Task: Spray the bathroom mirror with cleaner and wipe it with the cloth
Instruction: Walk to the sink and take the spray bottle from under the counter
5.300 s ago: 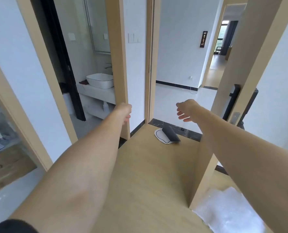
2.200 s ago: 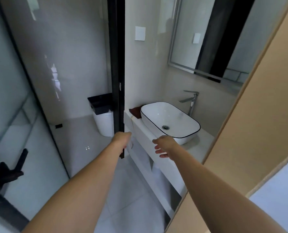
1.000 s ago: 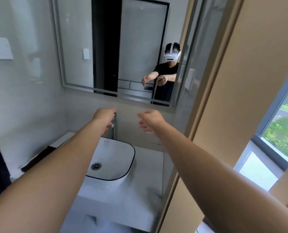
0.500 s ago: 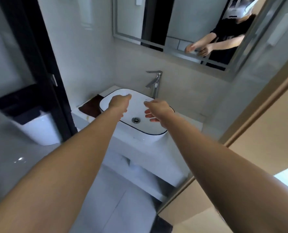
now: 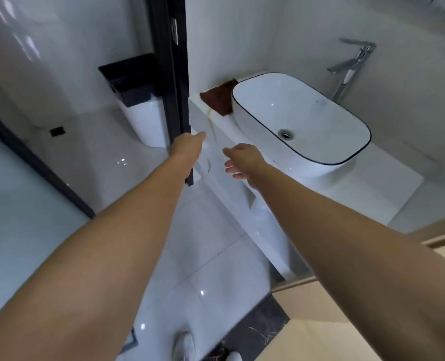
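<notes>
Two bare arms outstretched over the surface [image 5: 320,188], empty, likely reaching for supplies. White basin [image 5: 302,121] set lengthwise along it. Brown cloth [image 5: 217,99] flat at the far left corner, long axis toward the wall, just beside the basin. Left grip [image 5: 187,147] and right grip [image 5: 242,160] released, fingers loose. No cleaner or mirror in view.

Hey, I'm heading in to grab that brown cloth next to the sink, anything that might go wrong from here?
Three possible snags:
1. The brown cloth is partly tucked behind the basin, so a quick tug may snag or drag it off the counter edge.
2. Your left hand is close to the black door frame; reaching forward could knock it.
3. The floor tiles look glossy, possibly slippery underfoot.
</notes>
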Motion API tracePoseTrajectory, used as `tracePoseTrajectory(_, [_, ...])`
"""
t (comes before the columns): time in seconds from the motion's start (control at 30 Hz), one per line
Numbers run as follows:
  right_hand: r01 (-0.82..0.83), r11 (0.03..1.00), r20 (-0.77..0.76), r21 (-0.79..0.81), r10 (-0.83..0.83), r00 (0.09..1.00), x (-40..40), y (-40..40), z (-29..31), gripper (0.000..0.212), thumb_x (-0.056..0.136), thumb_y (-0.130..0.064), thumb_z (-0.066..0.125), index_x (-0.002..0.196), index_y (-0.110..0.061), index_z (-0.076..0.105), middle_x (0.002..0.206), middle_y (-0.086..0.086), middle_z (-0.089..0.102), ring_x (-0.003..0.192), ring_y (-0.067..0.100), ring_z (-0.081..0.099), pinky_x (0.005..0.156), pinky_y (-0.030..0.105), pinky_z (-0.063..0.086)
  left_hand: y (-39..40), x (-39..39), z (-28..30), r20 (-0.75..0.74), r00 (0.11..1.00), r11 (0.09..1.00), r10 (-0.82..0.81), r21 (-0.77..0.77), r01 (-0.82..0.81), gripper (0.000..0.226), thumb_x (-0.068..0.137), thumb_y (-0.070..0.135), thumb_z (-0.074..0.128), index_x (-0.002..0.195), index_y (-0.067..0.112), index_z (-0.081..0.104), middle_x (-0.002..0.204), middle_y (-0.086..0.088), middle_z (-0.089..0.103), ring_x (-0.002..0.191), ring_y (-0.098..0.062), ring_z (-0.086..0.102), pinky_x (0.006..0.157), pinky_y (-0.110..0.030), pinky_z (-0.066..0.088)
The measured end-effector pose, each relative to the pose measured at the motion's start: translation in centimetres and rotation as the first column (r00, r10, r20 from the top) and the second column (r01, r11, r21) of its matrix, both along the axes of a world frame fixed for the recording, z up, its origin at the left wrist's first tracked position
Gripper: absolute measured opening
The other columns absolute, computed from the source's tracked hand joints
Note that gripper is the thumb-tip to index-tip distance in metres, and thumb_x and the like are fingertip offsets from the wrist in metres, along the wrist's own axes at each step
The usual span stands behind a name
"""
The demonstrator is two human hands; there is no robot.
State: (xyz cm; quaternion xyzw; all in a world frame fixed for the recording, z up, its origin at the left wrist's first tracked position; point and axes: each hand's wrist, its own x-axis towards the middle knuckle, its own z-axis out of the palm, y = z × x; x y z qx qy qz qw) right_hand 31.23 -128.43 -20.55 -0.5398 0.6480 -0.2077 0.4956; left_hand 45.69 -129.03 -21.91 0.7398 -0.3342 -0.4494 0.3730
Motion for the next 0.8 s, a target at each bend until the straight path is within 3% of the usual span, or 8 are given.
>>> tracePoseTrajectory(0.1, [-0.008, 1.000, -0.012, 0.024, 0.008, 1.000, 0.6, 0.6, -6.6, 0.024, 0.098, -0.028, 0.054, 0.106, -0.007, 0.062, 0.105, 0.016, 0.072, 0.089, 0.025, 0.068, 0.093, 0.042, 0.056, 1.2, -0.3, -5.4, 0.004, 1.000, 1.000, 0.011, 0.012, -0.011, 0.030, 0.099, 0.039, 0.049, 0.086, 0.014, 0.058, 0.108, -0.009, 0.062, 0.099, -0.026, 0.061, 0.095, -0.039, 0.051])
tracePoseTrajectory(0.17, [0.011, 1.000, -0.026, 0.011, -0.011, 1.000, 0.9, 0.8, -11.6, 0.027, 0.097, -0.029, 0.054, 0.104, -0.004, 0.063, 0.107, 0.018, 0.073, 0.098, 0.029, 0.070, 0.098, 0.047, 0.055, 1.7, -0.7, -9.8, 0.000, 1.000, 1.000, 0.018, 0.020, -0.018, 0.028, 0.099, 0.038, 0.050, 0.079, 0.018, 0.054, 0.102, -0.007, 0.061, 0.092, -0.025, 0.059, 0.091, -0.037, 0.051])
tracePoseTrajectory(0.23, [0.032, 0.999, -0.037, -0.007, -0.033, 0.999, 0.9, 0.7, -16.7, 0.033, 0.097, -0.031, 0.054, 0.112, -0.003, 0.063, 0.110, 0.018, 0.072, 0.105, 0.033, 0.069, 0.098, 0.049, 0.055, 1.8, -1.3, -14.6, -0.019, 1.000, 1.000, 0.010, 0.028, -0.010, 0.024, 0.098, 0.037, 0.051, 0.093, 0.016, 0.060, 0.105, -0.006, 0.062, 0.095, -0.025, 0.059, 0.094, -0.037, 0.050])
tracePoseTrajectory(0.3, [0.048, 0.998, -0.041, -0.038, -0.049, 0.998, 0.7, 0.4, -21.7, 0.037, 0.098, -0.034, 0.055, 0.120, -0.006, 0.061, 0.114, 0.016, 0.071, 0.108, 0.033, 0.068, 0.098, 0.048, 0.055, 1.8, -2.0, -19.5, -0.041, 0.999, 1.000, -0.008, 0.024, 0.009, 0.034, 0.098, 0.040, 0.051, 0.117, 0.014, 0.061, 0.115, -0.006, 0.062, 0.106, -0.026, 0.060, 0.099, -0.039, 0.049])
tracePoseTrajectory(0.37, [0.072, 0.996, -0.042, -0.060, -0.074, 0.996, 0.4, 0.0, -26.4, 0.035, 0.097, -0.037, 0.056, 0.122, -0.012, 0.060, 0.116, 0.011, 0.070, 0.107, 0.029, 0.067, 0.098, 0.045, 0.056, 1.3, -2.5, -24.4, -0.050, 0.998, 1.000, -0.027, 0.004, 0.027, 0.041, 0.099, 0.040, 0.050, 0.128, 0.013, 0.058, 0.121, -0.006, 0.062, 0.113, -0.027, 0.061, 0.100, -0.040, 0.049])
tracePoseTrajectory(0.6, [0.203, 0.961, -0.015, -0.189, -0.209, 0.978, -1.4, -3.3, -39.6, 0.031, 0.096, -0.037, 0.058, 0.120, -0.018, 0.061, 0.110, 0.006, 0.068, 0.100, 0.025, 0.069, 0.089, 0.037, 0.058, -3.1, -4.1, -38.2, -0.083, 0.991, 0.988, -0.102, -0.126, 0.091, 0.035, 0.099, 0.037, 0.049, 0.126, 0.016, 0.057, 0.118, -0.003, 0.061, 0.117, -0.027, 0.060, 0.103, -0.041, 0.048])
tracePoseTrajectory(0.8, [0.236, 0.927, -0.010, -0.292, -0.249, 0.968, -2.7, -5.5, -47.0, 0.034, 0.097, -0.037, 0.055, 0.126, -0.020, 0.060, 0.110, 0.004, 0.064, 0.100, 0.026, 0.069, 0.093, 0.040, 0.057, -6.7, -5.2, -46.8, -0.088, 0.985, 0.963, -0.148, -0.239, 0.123, 0.034, 0.100, 0.035, 0.049, 0.127, 0.017, 0.058, 0.120, -0.001, 0.061, 0.118, -0.025, 0.058, 0.107, -0.043, 0.045])
